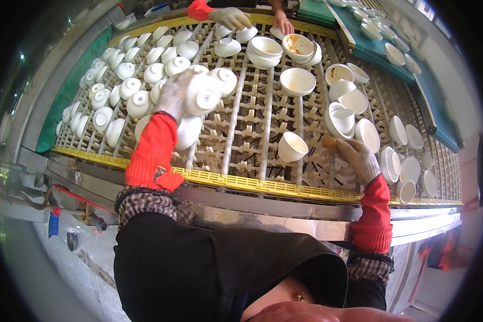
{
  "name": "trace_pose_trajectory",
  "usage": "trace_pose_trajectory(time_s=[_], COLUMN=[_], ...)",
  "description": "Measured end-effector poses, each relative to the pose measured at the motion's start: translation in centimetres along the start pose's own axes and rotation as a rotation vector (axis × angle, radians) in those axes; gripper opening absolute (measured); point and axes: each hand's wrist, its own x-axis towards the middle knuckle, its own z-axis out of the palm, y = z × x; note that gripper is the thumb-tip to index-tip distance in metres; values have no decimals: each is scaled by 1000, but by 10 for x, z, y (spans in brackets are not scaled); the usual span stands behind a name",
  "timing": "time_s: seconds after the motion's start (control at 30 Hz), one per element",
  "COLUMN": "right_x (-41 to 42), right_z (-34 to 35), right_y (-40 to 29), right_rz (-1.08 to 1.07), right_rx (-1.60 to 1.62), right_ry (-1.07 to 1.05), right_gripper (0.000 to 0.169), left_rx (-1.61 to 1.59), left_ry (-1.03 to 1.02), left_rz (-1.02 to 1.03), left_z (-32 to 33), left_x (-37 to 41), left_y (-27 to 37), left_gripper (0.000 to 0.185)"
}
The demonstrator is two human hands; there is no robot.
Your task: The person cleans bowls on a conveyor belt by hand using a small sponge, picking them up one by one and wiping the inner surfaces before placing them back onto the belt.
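My left hand, in a soiled pale glove, is closed on the side of a white bowl turned bottom up. Motion blurs that bowl, and other inverted bowls crowd around it. At the right, my gloved right hand has its fingers stretched over the peg conveyor with nothing in them. Its fingertips come close to a pair of nested white bowls and a tilted white bowl. Between my hands, a deep white cup leans on the pegs, with yellowish residue inside.
Inverted bowls fill the left of the peg conveyor. Food-stained stacked bowls stand at the far side. Across from me are another person's gloved hand and a bare hand. A teal belt carries bowls; yellow edging runs nearest me.
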Motion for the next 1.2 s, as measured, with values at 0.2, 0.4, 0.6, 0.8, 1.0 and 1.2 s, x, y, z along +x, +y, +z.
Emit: trace_pose_trajectory(time_s=[0.2,0.4,0.6,0.8,1.0,1.2], right_x=[-10,-3,-13,-10,-4,-5], right_z=[5,-8,-12,-18,-21,-26], right_y=[-22,-10,-24,-12,-5,0], right_rz=[-7,-104,-45,0,-90,-44], right_rx=[-38,-124,-136,-242,-326,-192], right_ry=[-22,-103,-102,-18,2,-28], right_gripper=[56,55,54,51,57,67], left_rx=[675,667,803,163,25,187], left_ry=[172,-164,-517,-264,90,-119], left_rz=[117,716,323,311,115,819], left_z=[13,130,221,200,149,89], left_x=[-7,-12,34,33,76,-24], left_y=[-46,54,110,113,17,67], left_gripper=[60,78,52,27,39,58])
